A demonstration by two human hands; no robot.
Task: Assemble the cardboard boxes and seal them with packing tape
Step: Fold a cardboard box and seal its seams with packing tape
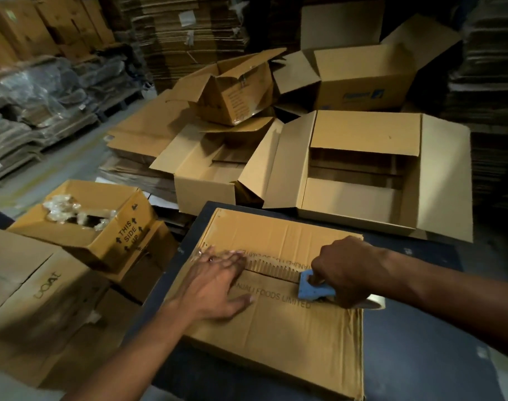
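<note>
A brown cardboard box [287, 337] printed "FOODS LIMITED" lies on a dark table [414, 342], its two top flaps meeting along a middle seam with a gap. My left hand [215, 285] presses flat on the left part of the seam, fingers straight over a strip of clear tape. My right hand [345, 270] grips a blue tape dispenser [315, 286] at the seam's right part; a roll of tape [375, 302] shows behind the hand.
Beyond the table, an open assembled box [362, 175] and other open boxes [235, 88] sit on flattened cardboard stacks. A "THIS SIDE UP" box [102, 227] holding crumpled plastic stands at the left. Pallets of cartons line the background.
</note>
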